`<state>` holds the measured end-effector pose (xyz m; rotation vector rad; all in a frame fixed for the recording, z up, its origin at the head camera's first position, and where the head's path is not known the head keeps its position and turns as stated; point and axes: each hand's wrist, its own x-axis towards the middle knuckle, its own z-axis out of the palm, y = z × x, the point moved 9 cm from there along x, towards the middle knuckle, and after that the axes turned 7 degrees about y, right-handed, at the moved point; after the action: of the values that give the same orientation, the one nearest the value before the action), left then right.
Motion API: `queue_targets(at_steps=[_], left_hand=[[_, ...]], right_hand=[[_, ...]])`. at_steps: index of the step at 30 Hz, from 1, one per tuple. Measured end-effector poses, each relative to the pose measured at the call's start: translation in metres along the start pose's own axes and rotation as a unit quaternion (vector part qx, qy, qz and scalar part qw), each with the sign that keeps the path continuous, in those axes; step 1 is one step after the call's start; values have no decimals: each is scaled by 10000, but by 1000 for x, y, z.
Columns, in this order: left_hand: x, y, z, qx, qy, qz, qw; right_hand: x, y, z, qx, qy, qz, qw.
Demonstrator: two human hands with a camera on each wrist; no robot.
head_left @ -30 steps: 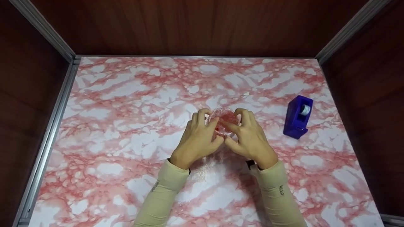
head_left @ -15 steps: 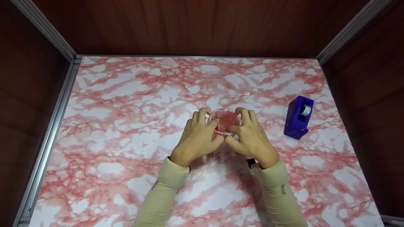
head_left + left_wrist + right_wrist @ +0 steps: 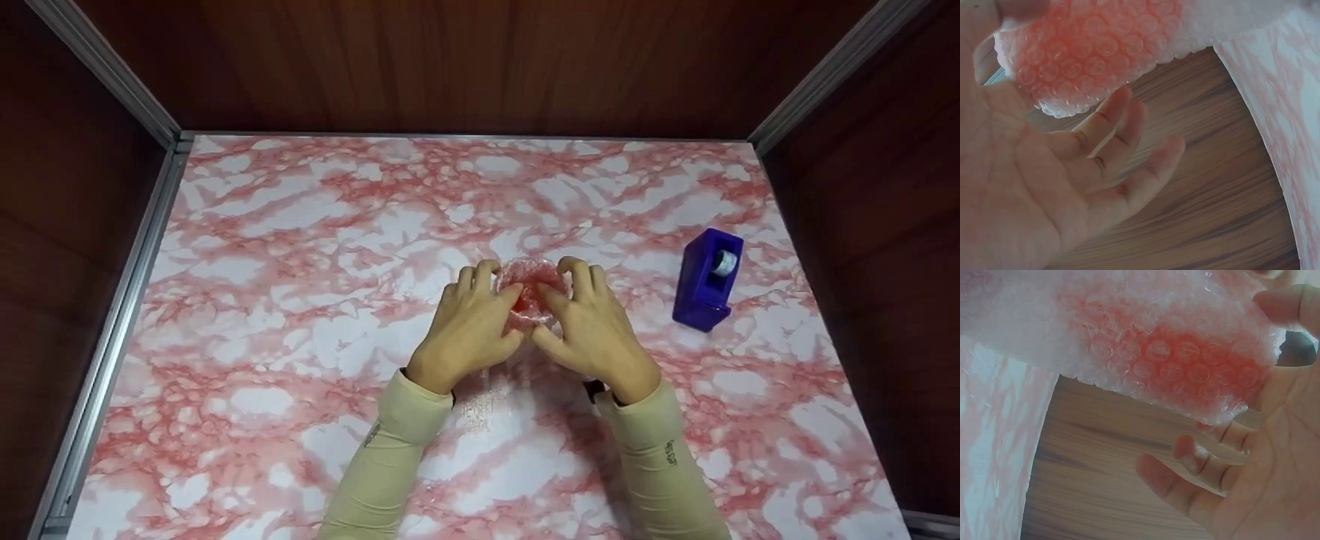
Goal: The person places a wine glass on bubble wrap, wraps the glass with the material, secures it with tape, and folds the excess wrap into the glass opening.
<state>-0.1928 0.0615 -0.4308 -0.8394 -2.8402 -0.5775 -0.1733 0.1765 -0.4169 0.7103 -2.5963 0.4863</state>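
Between my two hands is a clear bubble wrap bundle [image 3: 532, 268], its round end facing up. Something red [image 3: 527, 301] shows through it; its kind is hidden by the wrap. My left hand [image 3: 466, 326] grips the left side, one fingertip pressing into the upper end. From the right, my right hand [image 3: 598, 324] grips it likewise, with a finger pushed in. In the left wrist view, the bubble wrap [image 3: 1100, 50] lies above several loosely bent fingers. The right wrist view shows the bubble wrap [image 3: 1168, 365] beside the right palm, red beneath the bubbles.
A purple tape dispenser [image 3: 707, 279] with a roll of tape stands to the right of the hands. The tabletop [image 3: 300, 315] has a red and white marbled pattern. Dark wood panels [image 3: 465, 67] with metal edging enclose the back and both sides.
The right hand's finger drew back from the wrap's middle, then moved inward again, close to the left fingertip. The wrap's upper end changed shape slightly. The tape dispenser has stayed put.
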Motion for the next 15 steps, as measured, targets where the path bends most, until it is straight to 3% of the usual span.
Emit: queue_targets(at_steps=[8,15], left_hand=[[-6,-1,2,-179,209,173,9995],[-18,-3,-3,-795,815,541,9920]], right_hand=[[-8,5,-2,583,301,-63,9978],[-20,10,-3,1266,418,99,9910]])
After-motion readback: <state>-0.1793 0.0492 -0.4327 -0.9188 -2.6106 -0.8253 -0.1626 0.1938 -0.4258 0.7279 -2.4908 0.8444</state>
